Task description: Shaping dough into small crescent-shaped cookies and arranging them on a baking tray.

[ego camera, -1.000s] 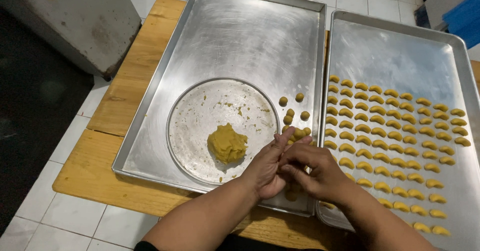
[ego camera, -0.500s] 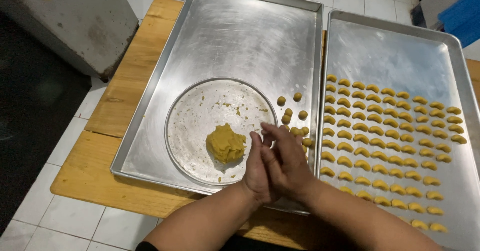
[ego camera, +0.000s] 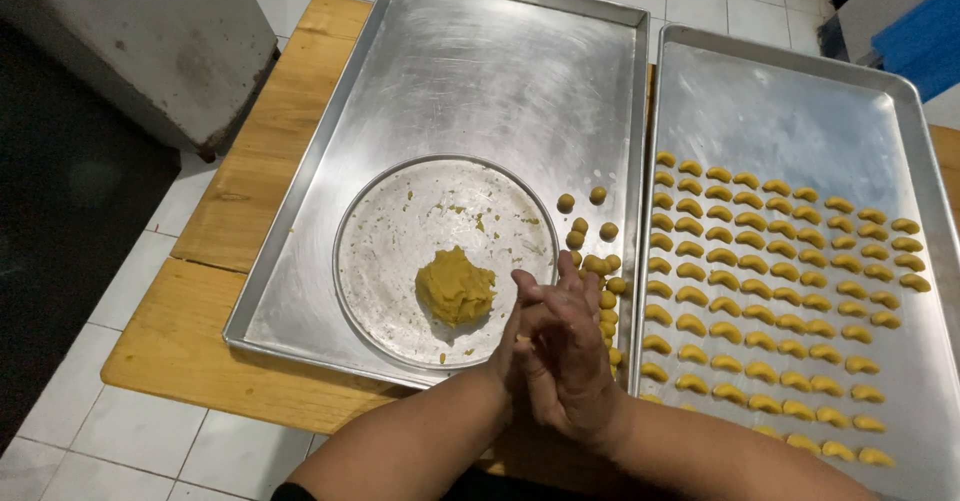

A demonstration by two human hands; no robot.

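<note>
1. Head view: my left hand (ego camera: 512, 349) and right hand (ego camera: 572, 353) are pressed palm to palm, fingers straight; whether dough sits between them I cannot tell.
2. The dough lump (ego camera: 455, 286) lies on the round plate (ego camera: 390, 221), just left of my fingertips.
3. Small dough balls (ego camera: 597, 264) sit just beyond my fingertips; shaped crescents (ego camera: 780, 291) fill the tray (ego camera: 800, 111) to their right.

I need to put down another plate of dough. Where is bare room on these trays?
Left tray: bare above the round plate. Right tray: bare beyond the crescent rows. Crowded: the dough balls by the pressed-together left hand and right hand.
</note>
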